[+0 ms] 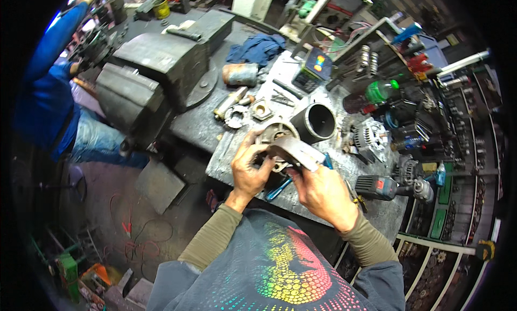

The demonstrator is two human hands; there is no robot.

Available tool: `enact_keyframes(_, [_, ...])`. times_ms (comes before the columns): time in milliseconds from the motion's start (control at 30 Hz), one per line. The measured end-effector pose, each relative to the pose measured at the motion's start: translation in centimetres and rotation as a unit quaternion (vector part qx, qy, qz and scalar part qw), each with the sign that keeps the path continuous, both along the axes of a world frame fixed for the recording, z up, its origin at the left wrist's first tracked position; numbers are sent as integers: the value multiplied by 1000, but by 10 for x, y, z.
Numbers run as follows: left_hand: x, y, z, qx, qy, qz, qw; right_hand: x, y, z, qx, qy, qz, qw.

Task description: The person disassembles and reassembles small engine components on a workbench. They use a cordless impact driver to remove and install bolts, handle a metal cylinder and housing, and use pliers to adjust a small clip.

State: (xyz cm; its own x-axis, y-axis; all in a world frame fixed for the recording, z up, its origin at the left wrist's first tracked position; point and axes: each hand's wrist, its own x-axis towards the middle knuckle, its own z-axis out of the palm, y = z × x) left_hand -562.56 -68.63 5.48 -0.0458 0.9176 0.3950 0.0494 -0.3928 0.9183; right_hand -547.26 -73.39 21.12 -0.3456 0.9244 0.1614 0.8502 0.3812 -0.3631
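Note:
Both of my hands work close together over the near edge of the metal bench. With my left hand (249, 170) I grip a round cast metal housing (276, 129), fingers curled at its rim. My right hand (327, 195) holds a curved grey metal piece (288, 148), which lies across the housing and hides part of it. Just beyond stands an open dark metal cylinder (318, 121). A blue-handled tool (279, 188) rests below my hands at the bench edge. A toothed metal ring (236, 117) and a nut-like metal part (262, 109) lie to the left of the cylinder.
A large bench vise (161, 63) stands at left, with a co-worker in blue (46, 106) beyond it. Further back are a rusty cylinder (240, 74) and a blue rag (257, 47). An alternator (370, 138), a power tool battery (375, 187) and a bottle (379, 90) stand right.

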Motion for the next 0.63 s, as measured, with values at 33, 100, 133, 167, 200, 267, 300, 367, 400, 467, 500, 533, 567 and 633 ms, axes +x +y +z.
enact_keyframes(33, [-1, -1, 0, 5, 13, 7, 1000, 1, -4, -1, -20, -36, -9, 999])
enact_keyframes(100, [5, -4, 3, -23, -35, 9, 999, 6, -7, -6, -7, -49, -22, 999])
enact_keyframes(133, [8, -6, 5, -61, -86, 6, 994, 6, -6, -10, 19, -21, -21, 999])
enact_keyframes(167, [8, -9, 6, -83, -99, -5, 992, 7, -8, -10, -19, -32, -28, 999])
enact_keyframes(200, [6, -7, 7, -44, -27, 5, 999, 7, -8, -10, -60, -43, -37, 997])
enact_keyframes(267, [1, -6, 7, -16, 27, 16, 999, 5, -7, -9, -25, -5, -39, 999])
enact_keyframes(300, [0, -6, 7, 5, 48, 32, 998, 3, -5, -7, -24, -3, -33, 999])
enact_keyframes(367, [0, -6, 6, -17, 17, 24, 999, 2, -3, 3, -55, 3, -47, 997])
enact_keyframes(400, [1, -6, 7, -29, 0, 21, 999, 3, -3, 11, -77, 3, -41, 996])
enact_keyframes(467, [0, -4, 9, -40, -4, 13, 999, -1, -4, 25, 2, 60, -23, 998])
enact_keyframes(500, [0, -7, 10, -44, 2, 25, 999, -2, -8, 32, 12, 94, -41, 995])
enact_keyframes(533, [1, -10, 10, -51, 5, 32, 998, -4, -13, 38, 69, 66, -45, 994])
enact_keyframes(567, [2, -8, 9, -92, -49, 9, 995, -9, -13, 38, 79, 107, -62, 989])
enact_keyframes(633, [0, -8, 9, -79, -40, 8, 996, -17, -15, 35, 81, 131, -87, 984])
